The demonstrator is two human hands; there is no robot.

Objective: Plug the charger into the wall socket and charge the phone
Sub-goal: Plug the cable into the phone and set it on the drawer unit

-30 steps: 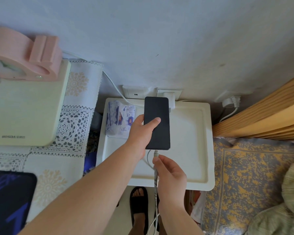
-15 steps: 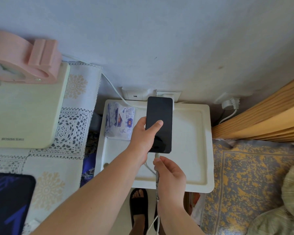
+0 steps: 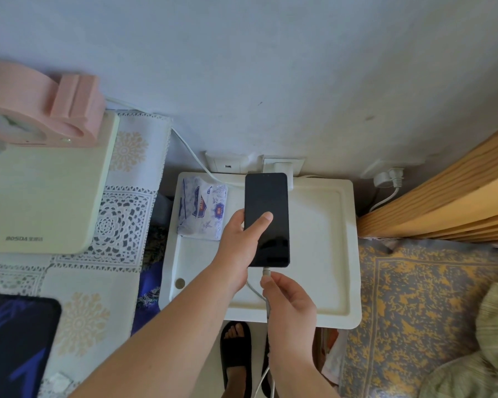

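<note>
A black phone (image 3: pixel 267 208) with a dark screen is held above the white tray (image 3: pixel 328 254), gripped along its left edge by my left hand (image 3: pixel 242 248), thumb on the screen. Just below the phone's bottom edge, my right hand (image 3: pixel 288 300) pinches the white cable's plug end (image 3: pixel 266 272), whose tip sits at the phone's port. The white cable (image 3: pixel 263 377) hangs down past my wrist. A white charger (image 3: pixel 283 172) sits in the wall socket (image 3: pixel 298 163) behind the phone's top.
A tissue pack (image 3: pixel 202 208) lies on the tray's left side. A second socket (image 3: pixel 227 163) sits left of the charger, another plug (image 3: pixel 388 178) to the right. A cream box (image 3: pixel 43 193) and pink device (image 3: pixel 41 107) stand on the lace-covered table. A wooden bed frame (image 3: pixel 443 202) is at right.
The phone and my left hand stay nearly still. My right hand has brought the plug end up to the phone's bottom edge; the view has shifted slightly.
</note>
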